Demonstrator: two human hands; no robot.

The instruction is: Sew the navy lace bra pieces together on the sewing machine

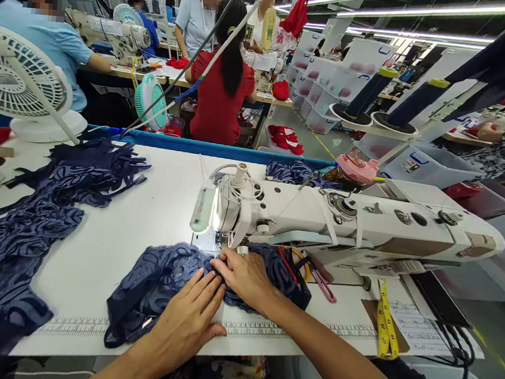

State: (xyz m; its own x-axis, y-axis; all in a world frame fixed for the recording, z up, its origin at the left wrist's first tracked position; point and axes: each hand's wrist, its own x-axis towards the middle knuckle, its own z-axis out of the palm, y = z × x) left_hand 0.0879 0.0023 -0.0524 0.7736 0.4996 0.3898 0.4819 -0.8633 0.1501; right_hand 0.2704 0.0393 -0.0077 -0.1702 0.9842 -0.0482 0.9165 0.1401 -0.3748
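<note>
A piece of navy lace fabric (151,287) lies bunched under the head of a white sewing machine (295,208). My left hand (193,311) rests flat on the lace, its fingers stretched out toward the needle area. Close to the presser foot, my right hand (247,277) has its fingers bent and drawn together on the lace edge; the fingertips partly hide the fabric there. The needle area is lit by the machine's lamp, but the needle itself is too small to make out.
More navy lace pieces (57,202) spread over the table's left side. Pink-handled scissors (324,284) lie under the machine arm, near a yellow measuring tape (386,322). A white fan (23,81) stands at the left. Thread cones (371,94) rise behind; several people sit or stand beyond.
</note>
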